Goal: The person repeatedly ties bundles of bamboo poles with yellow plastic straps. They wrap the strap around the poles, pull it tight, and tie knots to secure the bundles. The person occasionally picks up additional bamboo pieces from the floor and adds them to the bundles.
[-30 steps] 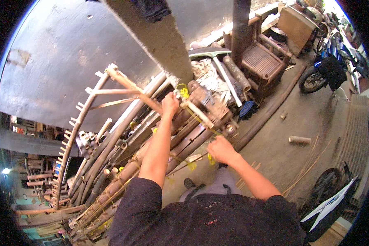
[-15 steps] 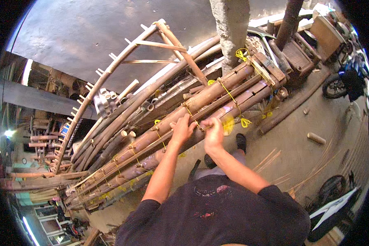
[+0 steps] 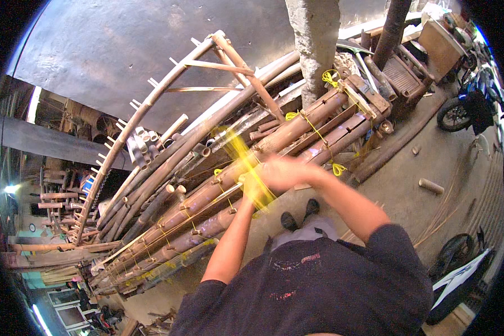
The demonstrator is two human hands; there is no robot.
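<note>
A long frame of brown bamboo poles, tied across with yellow cord, runs slantwise under my hands. My left hand is at the near side of the upper pole. Its fingers are covered by a streaked bundle of yellow cord, blurred by motion, that crosses the pole. Just to its right, my right hand is smeared by movement over the frame, close against the left. What its fingers do is not visible. A loop of yellow cord hangs from the frame further right, and another coil lies at its far end.
Behind the frame lie stacked poles and a curved, pegged bamboo piece. A concrete pillar rises beyond. On the floor to the right are a short bamboo piece and a parked motorbike. My feet stand close to the frame.
A yellow cord bundle that hung at the right of my hands now sweeps across the upper pole. My right hand has moved up and left, over the left one.
</note>
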